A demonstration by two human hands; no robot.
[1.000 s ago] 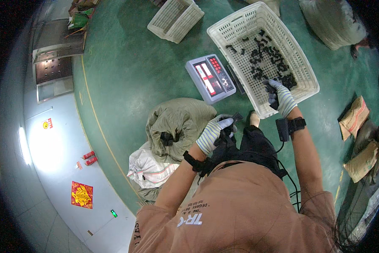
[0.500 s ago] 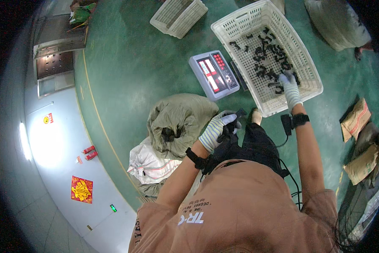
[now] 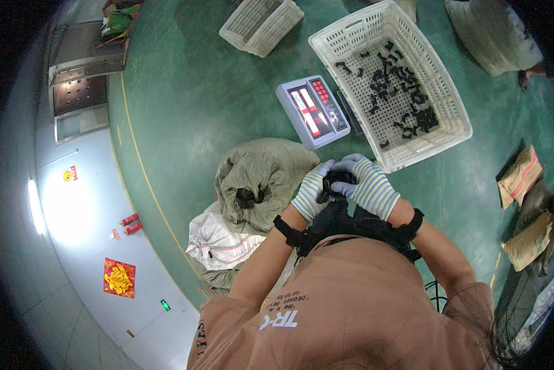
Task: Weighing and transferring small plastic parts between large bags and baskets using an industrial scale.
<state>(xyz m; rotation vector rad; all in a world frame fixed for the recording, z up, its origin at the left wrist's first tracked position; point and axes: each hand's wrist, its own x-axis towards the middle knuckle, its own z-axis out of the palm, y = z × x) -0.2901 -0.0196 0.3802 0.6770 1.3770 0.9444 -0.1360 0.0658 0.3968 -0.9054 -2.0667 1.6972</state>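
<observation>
Both my hands wear striped work gloves and meet in front of my waist. My left hand (image 3: 311, 192) is closed around small black curved parts (image 3: 338, 179). From the other side my right hand (image 3: 370, 185) has its fingers curled onto the same black parts; their exact kind is too small to tell. Ahead of the hands stands a large white perforated plastic crate (image 3: 406, 153), with many similar black pieces (image 3: 400, 83) scattered over its floor. To the crate's left is a grey digital weighing scale (image 3: 314, 111) with a lit red display.
Left of my hands sits an open grey-green sack (image 3: 277, 163) with dark contents, beside a white woven sack (image 3: 218, 237). A second white basket (image 3: 261, 28) stands farther off. Brown paper bags (image 3: 520, 176) lie at the right; a large bulging sack (image 3: 492, 37) is at far right.
My right hand has left the crate and come back to my left hand at the waist. Inside the crate, some black pieces lie in different places.
</observation>
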